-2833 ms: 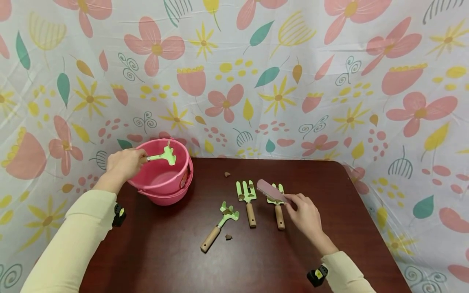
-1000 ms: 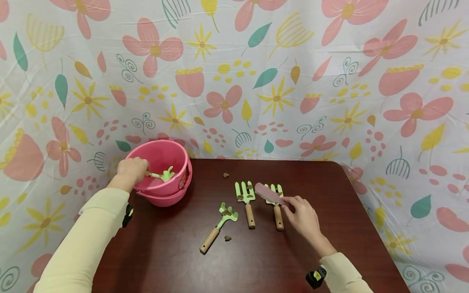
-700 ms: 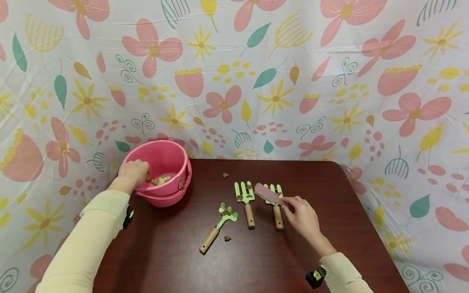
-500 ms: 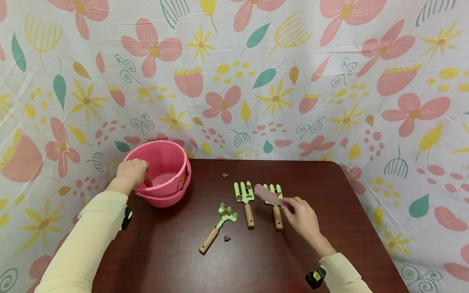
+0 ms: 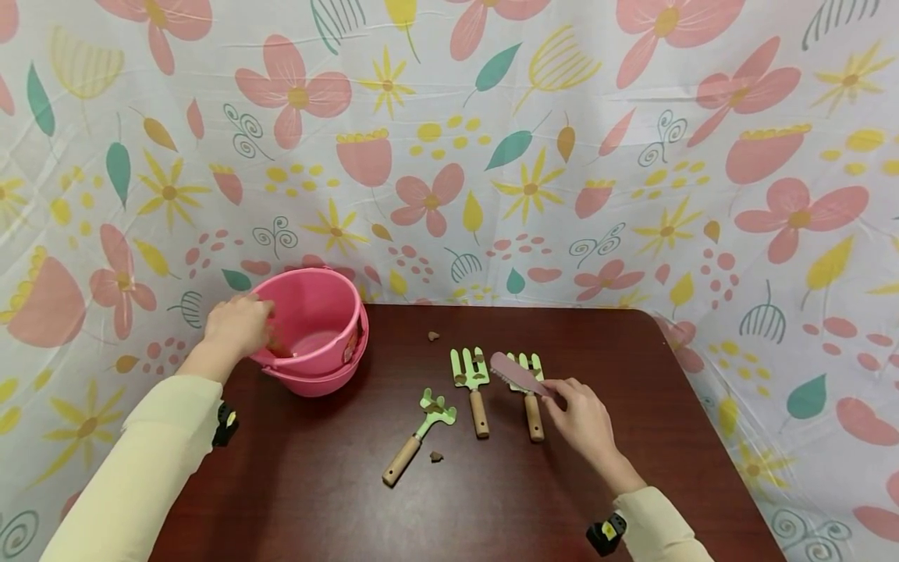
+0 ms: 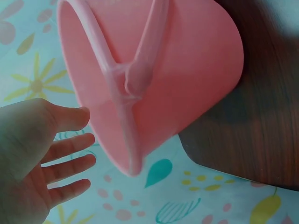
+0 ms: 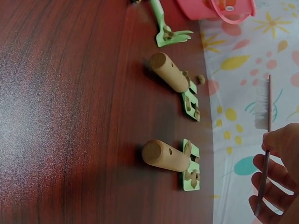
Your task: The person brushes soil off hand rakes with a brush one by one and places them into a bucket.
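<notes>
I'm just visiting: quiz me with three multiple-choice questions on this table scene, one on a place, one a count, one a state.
1. Where does the pink bucket stand?
A. far left corner of the table
B. near right corner
C. table centre

2. How many green garden tools lie on the table?
A. one
B. three
C. five

3. What is the right hand doing?
A. resting flat
B. holding a pink brush
C. gripping the bucket

Answers: 1 A, beside the left hand; 2 B, three wooden handles show; 3 B, fingers pinch the brush.

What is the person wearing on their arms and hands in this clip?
Both arms have long pale cream sleeves reaching the wrists. A small black device with a yellow-green mark sits at each cuff. The left hand and right hand are bare, without gloves.
</notes>
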### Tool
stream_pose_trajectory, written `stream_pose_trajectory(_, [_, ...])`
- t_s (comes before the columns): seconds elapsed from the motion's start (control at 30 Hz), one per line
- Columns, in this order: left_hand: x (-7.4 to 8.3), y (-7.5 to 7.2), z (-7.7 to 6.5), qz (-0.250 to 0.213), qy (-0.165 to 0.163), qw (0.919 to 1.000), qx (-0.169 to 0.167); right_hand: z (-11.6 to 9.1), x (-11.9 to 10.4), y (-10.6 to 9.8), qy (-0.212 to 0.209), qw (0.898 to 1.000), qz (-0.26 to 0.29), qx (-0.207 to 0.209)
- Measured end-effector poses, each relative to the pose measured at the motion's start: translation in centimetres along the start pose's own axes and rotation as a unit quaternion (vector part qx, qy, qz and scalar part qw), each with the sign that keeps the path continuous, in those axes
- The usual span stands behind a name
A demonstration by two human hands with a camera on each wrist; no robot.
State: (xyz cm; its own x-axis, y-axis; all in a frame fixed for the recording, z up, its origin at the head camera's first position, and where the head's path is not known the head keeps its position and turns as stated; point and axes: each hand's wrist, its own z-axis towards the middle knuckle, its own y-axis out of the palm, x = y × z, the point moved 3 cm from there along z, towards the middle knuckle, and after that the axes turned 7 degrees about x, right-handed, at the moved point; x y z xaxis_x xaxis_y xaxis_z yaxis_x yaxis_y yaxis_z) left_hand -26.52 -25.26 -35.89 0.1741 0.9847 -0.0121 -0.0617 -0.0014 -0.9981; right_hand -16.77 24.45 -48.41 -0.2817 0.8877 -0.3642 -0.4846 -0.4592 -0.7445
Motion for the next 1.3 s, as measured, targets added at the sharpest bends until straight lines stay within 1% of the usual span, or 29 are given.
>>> stream_pose_trajectory(0.2, [1.0,-0.5,-0.6,0.013,0.033,0.9989,0.031,0.1,0.1,0.0,0.001,1.000,-0.001,0.006])
stream_pose_trajectory(0.43, [2.7,-1.3,-1.0,0.007,0.059,0.9971,0.048,0.1,0.1,0.0,-0.002,1.000,-0.002,0.010])
stream_pose_trajectory(0.7, [4.9,-2.0,-1.3,0.001,0.098,0.9926,0.072,0.2,0.1,0.0,-0.004,1.000,-0.001,0.013])
stream_pose_trajectory(0.87, [6.2,-1.8,-1.5,-0.010,0.119,0.9881,0.097,0.1,0.1,0.0,0.001,1.000,-0.003,0.007])
stream_pose_trajectory(1.1, [8.2,-1.1,-1.8,-0.002,0.148,0.9808,0.127,-0.1,0.1,0.1,0.010,1.000,0.000,0.005])
stream_pose_trajectory(1.3, [9.9,-0.1,-2.2,-0.009,0.175,0.9711,0.162,-0.1,-0.1,0.2,0.011,1.000,0.000,0.008])
